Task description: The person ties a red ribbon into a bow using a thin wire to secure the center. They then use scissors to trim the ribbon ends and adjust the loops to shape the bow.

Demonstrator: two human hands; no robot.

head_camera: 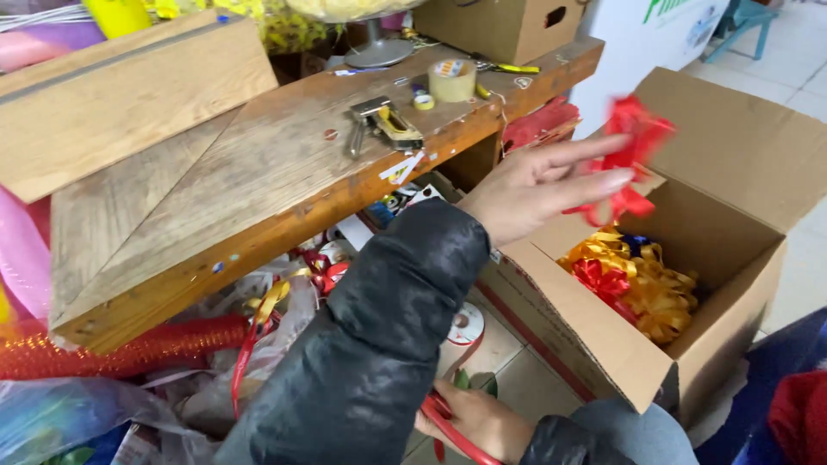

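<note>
Your left hand [534, 185] is stretched out over the open brown cardboard box [732, 284], fingers spread flat and loose, gripping nothing. Just past your fingertips a glossy red ribbon bow [629, 151] hangs in the air, blurred, touching no finger that I can make out. It sits beyond the hand, above the box's near corner and in front of the raised back flap. Its loops spread every way, so there's no clear long axis to call.

Down inside the box, right under that bow, lies a heap of gold and red ribbon bows [633, 288] against the far wall. Your left is by far the nearer hand to both.

Your right hand [482, 422] is low, well to the near side of the box, closed around a pair of red-handled scissors [452, 430].

On the far side of the box from the bows, the worn wooden workbench [258, 189] carries a metal stapler [383, 125] and a roll of beige tape [452, 80]. Under it, away from the box, spills a tangle of red ribbon and plastic bags [172, 362].
</note>
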